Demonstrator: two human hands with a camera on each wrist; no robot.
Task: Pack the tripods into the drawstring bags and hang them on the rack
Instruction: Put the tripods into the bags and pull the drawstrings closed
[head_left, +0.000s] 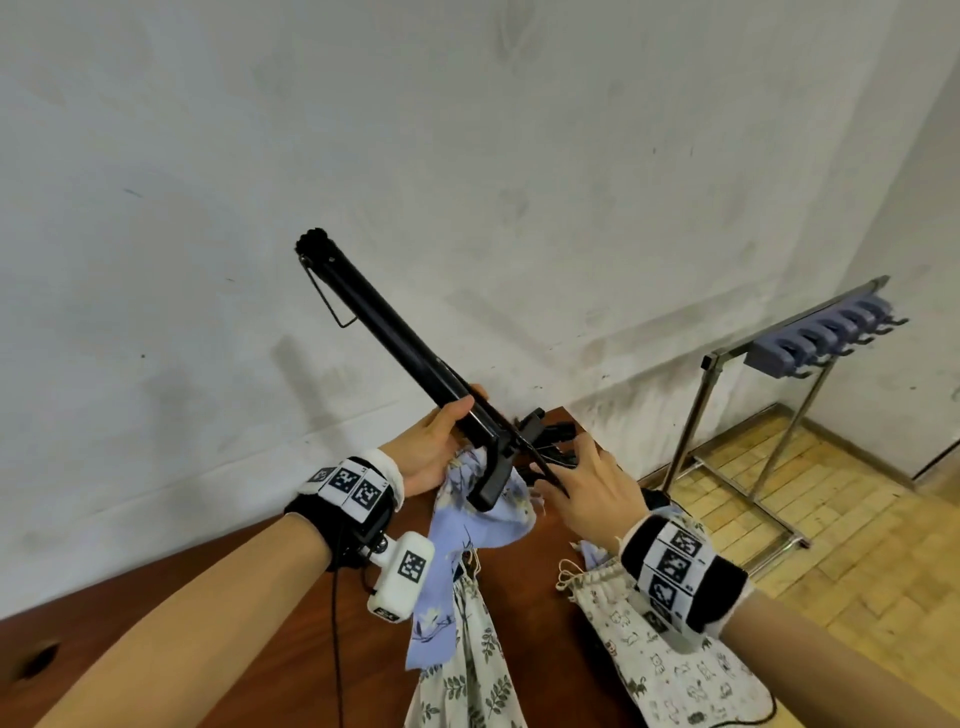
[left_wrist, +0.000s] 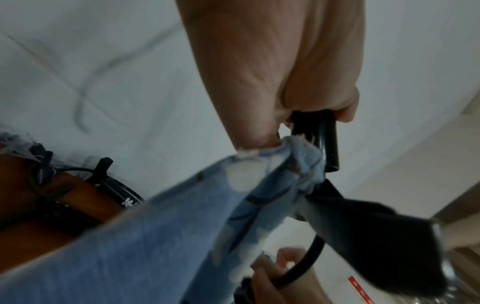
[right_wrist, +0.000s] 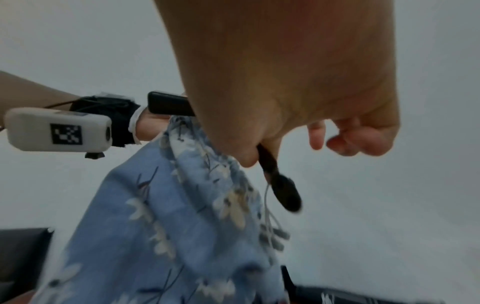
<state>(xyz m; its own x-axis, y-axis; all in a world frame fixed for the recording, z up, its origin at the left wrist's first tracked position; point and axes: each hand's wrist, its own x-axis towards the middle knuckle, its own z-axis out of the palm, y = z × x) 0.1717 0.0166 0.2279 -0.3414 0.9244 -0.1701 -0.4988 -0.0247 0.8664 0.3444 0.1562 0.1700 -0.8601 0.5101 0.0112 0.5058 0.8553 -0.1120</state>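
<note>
A folded black tripod (head_left: 384, 332) slants up to the left over the table, its head end low. My left hand (head_left: 452, 421) grips its shaft and pinches the mouth of the blue floral drawstring bag (head_left: 467, 525) beneath it. The bag hangs down from that hand to the table. My right hand (head_left: 556, 480) pinches a thin black arm (right_wrist: 283, 189) at the tripod's lower end between thumb and forefinger, the other fingers spread. In the left wrist view the shaft (left_wrist: 327, 144) sits in my fist above the bag's gathered fabric (left_wrist: 155, 236).
On the brown table (head_left: 208, 597) lie a leaf-print bag (head_left: 467, 675) and a cat-print bag (head_left: 675, 675). More black tripod parts (head_left: 558, 431) rest at the table's far end. The metal rack (head_left: 821, 338) with blue hooks stands to the right on wooden flooring.
</note>
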